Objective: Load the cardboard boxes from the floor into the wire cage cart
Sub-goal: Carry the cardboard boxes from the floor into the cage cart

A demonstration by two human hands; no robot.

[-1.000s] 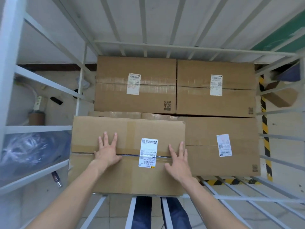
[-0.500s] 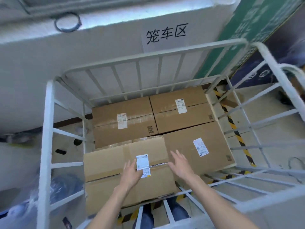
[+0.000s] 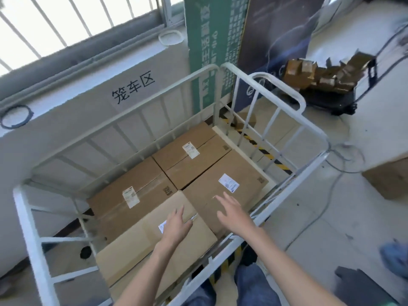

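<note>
The white wire cage cart (image 3: 24, 217) stands against the wall and holds several brown cardboard boxes with white labels. The nearest box (image 3: 141, 246) sits on top at the front left of the cage. My left hand (image 3: 177, 225) hovers over its right end with fingers straight, covering part of its label. My right hand (image 3: 234, 214) is spread in the air above the front right box (image 3: 240, 180), holding nothing. Two more boxes (image 3: 134, 186) lie along the back of the cage.
Another cardboard box (image 3: 390, 177) stands on the floor at the right. A heap of small brown parcels (image 3: 320, 76) sits on a black trolley further back. Cables trail over the floor. Green and dark banners lean on the wall behind the cage. My legs are below.
Both hands have lifted off the front left box and drawn back. My view has risen and swung right, bringing the floor and the box on it into sight.
</note>
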